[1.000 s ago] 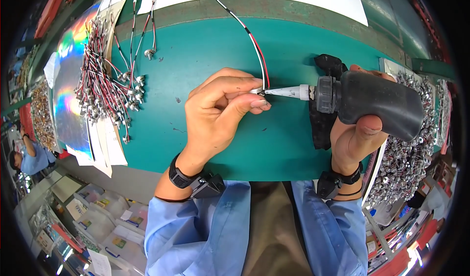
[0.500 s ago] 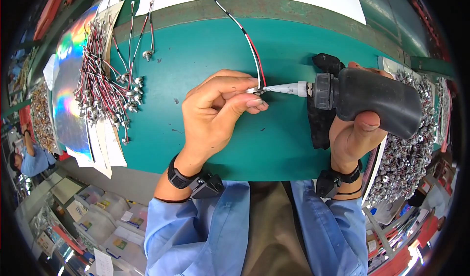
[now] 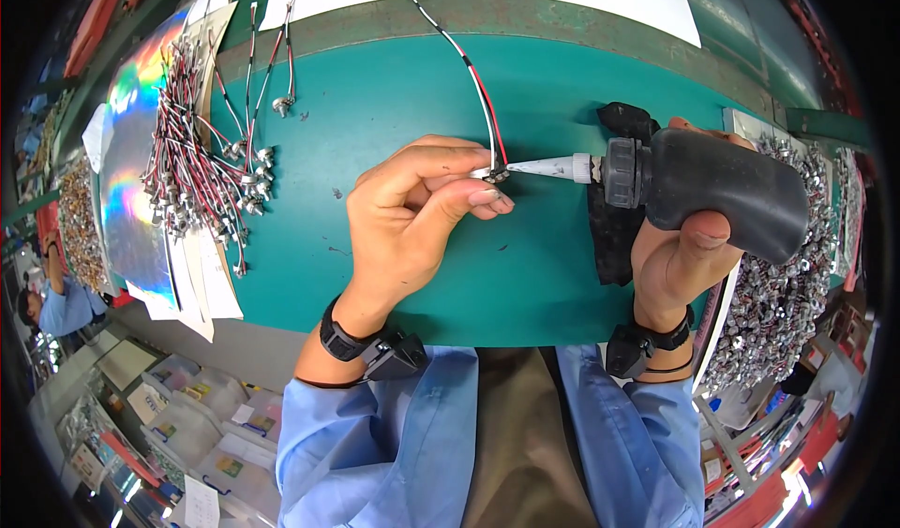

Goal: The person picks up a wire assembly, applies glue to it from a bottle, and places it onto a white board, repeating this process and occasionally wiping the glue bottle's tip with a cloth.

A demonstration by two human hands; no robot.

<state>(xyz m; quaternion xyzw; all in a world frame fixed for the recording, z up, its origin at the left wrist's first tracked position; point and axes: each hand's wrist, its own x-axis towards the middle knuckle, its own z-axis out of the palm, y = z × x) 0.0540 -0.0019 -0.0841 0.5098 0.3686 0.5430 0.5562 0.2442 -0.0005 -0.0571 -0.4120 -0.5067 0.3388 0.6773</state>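
Note:
Between the thumb and fingers of my left hand (image 3: 412,205) is pinched a small metal part (image 3: 494,174), mostly covered by the fingertips. From it a thin cable (image 3: 482,83) of red, white and black wires curves up and away over the mat. My right hand (image 3: 689,256) grips a black squeeze bottle (image 3: 727,191) lying sideways, thumb on its near side. The bottle's pale tapered nozzle (image 3: 553,167) points left, its tip at or very close to the metal part. I cannot tell whether the tip touches.
A pile of wired metal parts (image 3: 192,153) lies on shiny sheets at the left of the green mat (image 3: 309,294). A black cloth (image 3: 614,237) sits beside the bottle. Many small metal parts (image 3: 773,312) fill a tray at right. Another person (image 3: 66,294) is at far left.
The cable's far end has swung slightly to the right. The nozzle tip has drawn back slightly from the metal part. Both hands keep their grips and almost the same places.

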